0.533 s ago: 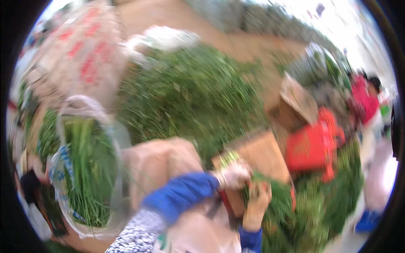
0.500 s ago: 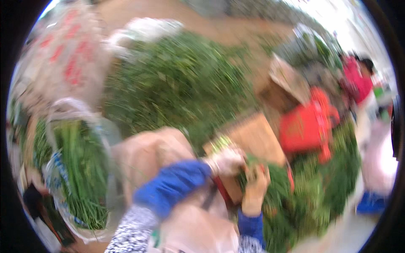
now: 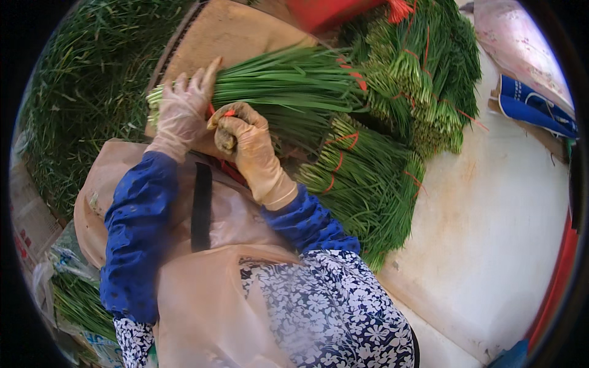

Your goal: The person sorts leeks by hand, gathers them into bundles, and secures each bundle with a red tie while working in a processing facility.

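On a tan board (image 3: pixel 239 27) lies a bunch of long green chives (image 3: pixel 276 86), pale stem ends to the left and leaves to the right. My left hand (image 3: pixel 183 113), in a thin translucent glove, presses round the stems near their cut ends. Close beside it is my right hand (image 3: pixel 248 150), in a stained glove with the fingers curled in. A bit of red tie (image 3: pixel 229 113) shows at its fingertips, against the near side of the bunch. How far the tie goes round the stems is hidden.
Tied chive bundles (image 3: pixel 368 184) with red bands are stacked right of the board, beside a white surface (image 3: pixel 485 227). Loose greens (image 3: pixel 92 92) heap at the far left. A bag of chives (image 3: pixel 76 300) stands at lower left, a red object (image 3: pixel 325 12) beyond the board.
My view has swung right and down, bringing the stacked bundles and white surface closer to the middle. Both hands stay together at the bunch, which now shows clearly.
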Demonstrator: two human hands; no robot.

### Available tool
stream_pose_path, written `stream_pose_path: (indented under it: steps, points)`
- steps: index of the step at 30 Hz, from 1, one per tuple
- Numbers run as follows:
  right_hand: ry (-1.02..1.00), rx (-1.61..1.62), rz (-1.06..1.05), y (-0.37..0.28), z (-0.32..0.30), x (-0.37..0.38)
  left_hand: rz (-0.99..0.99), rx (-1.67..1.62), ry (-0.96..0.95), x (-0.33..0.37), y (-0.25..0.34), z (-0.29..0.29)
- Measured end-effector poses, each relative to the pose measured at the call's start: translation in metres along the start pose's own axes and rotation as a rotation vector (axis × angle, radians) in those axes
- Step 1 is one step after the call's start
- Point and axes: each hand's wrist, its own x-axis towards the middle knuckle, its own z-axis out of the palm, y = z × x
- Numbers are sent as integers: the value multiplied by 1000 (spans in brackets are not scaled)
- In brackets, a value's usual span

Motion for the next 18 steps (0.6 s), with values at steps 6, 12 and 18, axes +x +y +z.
stream_pose_path:
  steps: [6, 12, 18]
  points:
    - [70, 44, 63, 15, -11, -38, 26, -57, 38, -11, 2, 6]
    - [-28, 100, 119, 38, -31, -28, 11, -119, 20, -7, 8, -6]
    - [24, 4, 20, 61, -29, -12, 0, -165, 102, -12, 3, -1]
